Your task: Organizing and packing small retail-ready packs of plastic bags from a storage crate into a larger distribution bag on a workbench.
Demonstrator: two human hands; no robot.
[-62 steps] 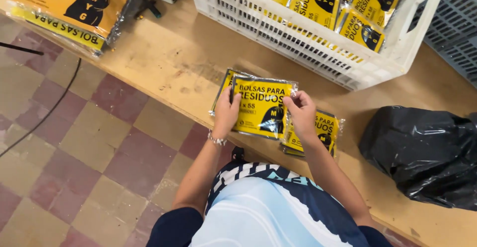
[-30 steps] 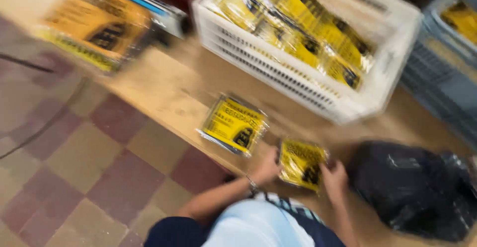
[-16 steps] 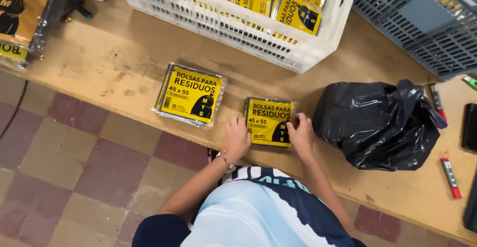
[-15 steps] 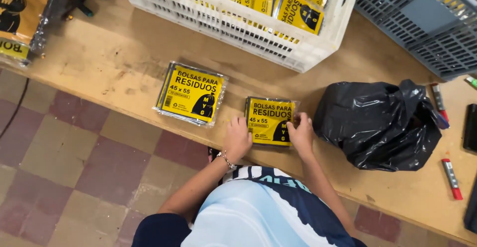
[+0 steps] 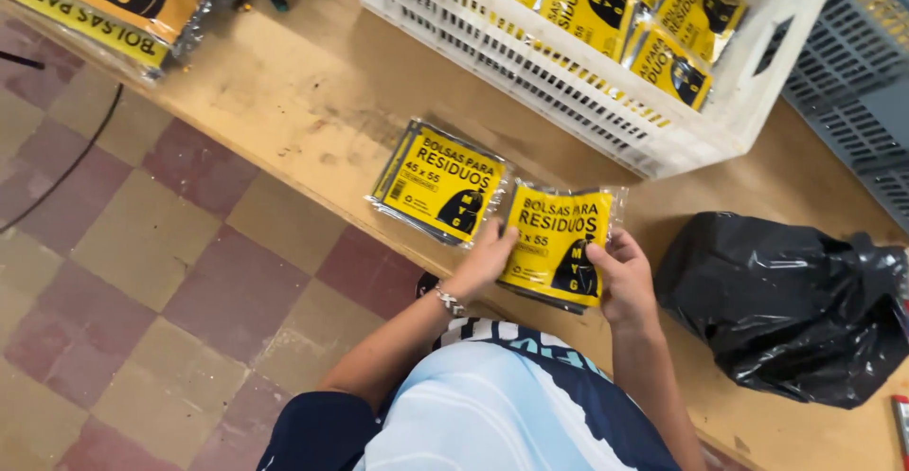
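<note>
the worktop (image 5: 312, 102) is carrying everything here, a long wooden slab running corner to corner, and the yellow packet (image 5: 559, 242) is sitting right at its near edge, partly overhanging toward the person. behind the yellow packet the white crate (image 5: 606, 92) is standing loaded with more packets of the same kind, and to the right of the yellow packet the black bag (image 5: 786, 305) is slumping in a crumpled heap, near but not touching. just to the left of the yellow packet, nearly touching it, the second packet (image 5: 443, 182) is lying flat. now the hands: the left hand (image 5: 488, 258) is gripping the yellow packet's left edge, the right hand (image 5: 620, 272) is clasping its right edge, thumb on top, both closed on it.

the risk, as i'm reading it: the wrapper is looking glossy, so a loose pinch could be letting the yellow packet slide off the edge to the tiled floor. a sideways nudge could be shoving the second packet along too, since it is also lying close to the edge.
</note>
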